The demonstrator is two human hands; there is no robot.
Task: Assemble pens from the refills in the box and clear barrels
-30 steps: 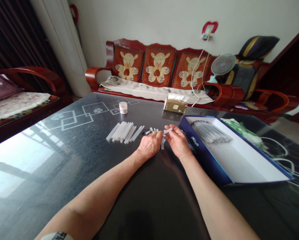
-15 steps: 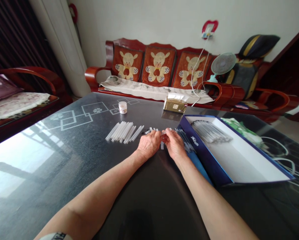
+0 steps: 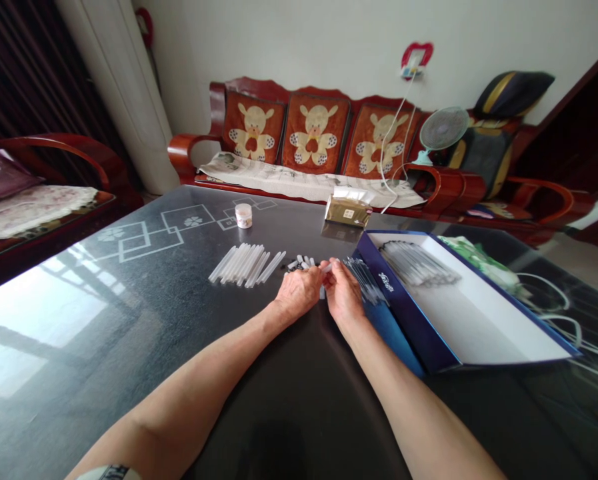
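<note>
My left hand (image 3: pixel 299 291) and my right hand (image 3: pixel 343 291) meet over the dark table, fingertips close together. Between them they pinch a small translucent white plastic piece (image 3: pixel 327 268); its far end is hidden by the fingers. Left of the hands, several translucent white tubes (image 3: pixel 243 264) like pen barrels lie side by side. Small black and whitish parts (image 3: pixel 301 262) are scattered just behind my left hand. Beside my right hand, thin dark rods (image 3: pixel 363 279) resembling pen refills lie on a blue surface (image 3: pixel 393 337) against the box.
An open blue box (image 3: pixel 483 313) with a white inside holds a bundle of slender clear pen-like sticks (image 3: pixel 421 265). Behind stand a tissue pack (image 3: pixel 347 212) and a small round white tub (image 3: pixel 243 216). A green-white bag (image 3: pixel 481 263) and white cables (image 3: pixel 553 300) lie right of the box.
The view has shifted slightly. My right hand has turned a little and drawn closer to the left, with the pale piece still between the fingers.
</note>
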